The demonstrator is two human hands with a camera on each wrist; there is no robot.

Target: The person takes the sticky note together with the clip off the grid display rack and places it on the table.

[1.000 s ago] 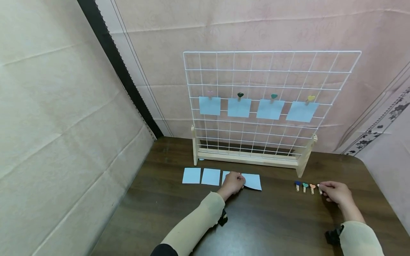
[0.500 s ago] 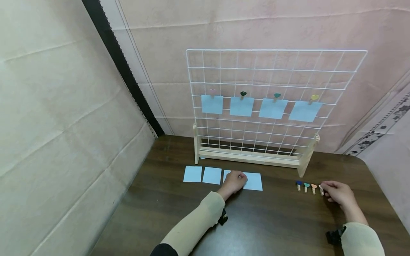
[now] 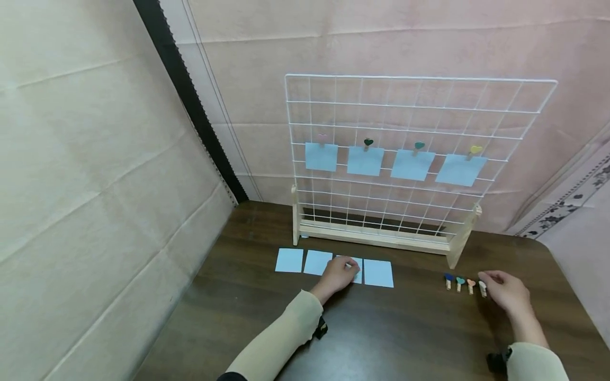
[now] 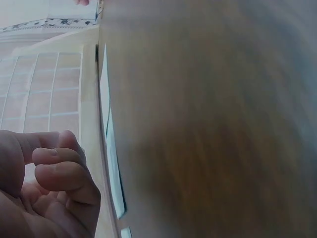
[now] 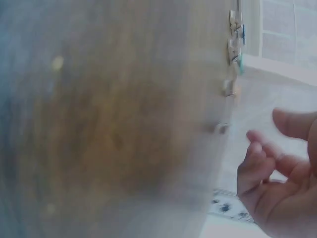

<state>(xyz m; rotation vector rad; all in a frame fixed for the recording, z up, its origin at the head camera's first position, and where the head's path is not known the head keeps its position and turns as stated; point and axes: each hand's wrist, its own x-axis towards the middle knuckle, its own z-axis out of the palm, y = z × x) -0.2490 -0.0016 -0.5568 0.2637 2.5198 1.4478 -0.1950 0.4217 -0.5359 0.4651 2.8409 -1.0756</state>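
Note:
Four-sided blue paper notes lie in a row on the table; the rightmost note (image 3: 378,273) is fully visible. My left hand (image 3: 339,272) hovers over the neighbouring note (image 3: 357,274), partly hiding it. In the left wrist view the fingers (image 4: 62,176) are loosely bent and hold nothing. Over on the right, my right hand (image 3: 509,292) is beside a white-topped clothespin (image 3: 483,289), the last of a short row. Its thumb and forefinger stand apart in the right wrist view, with nothing between them. The other clothespins have blue (image 3: 448,280), green (image 3: 459,283) and peach (image 3: 471,286) heart tops.
Behind the notes stands a white wire grid rack on a pale wooden base (image 3: 374,236). Several blue notes hang on it from heart clothespins, the leftmost hung note (image 3: 321,157) under a pink one. Cloth-covered walls (image 3: 109,159) enclose the dark wooden table (image 3: 229,307).
My left hand has drawn left, off the rightmost note, which now lies flat and uncovered. The right hand's fingers have come away from the white clothespin. The head view has shifted slightly.

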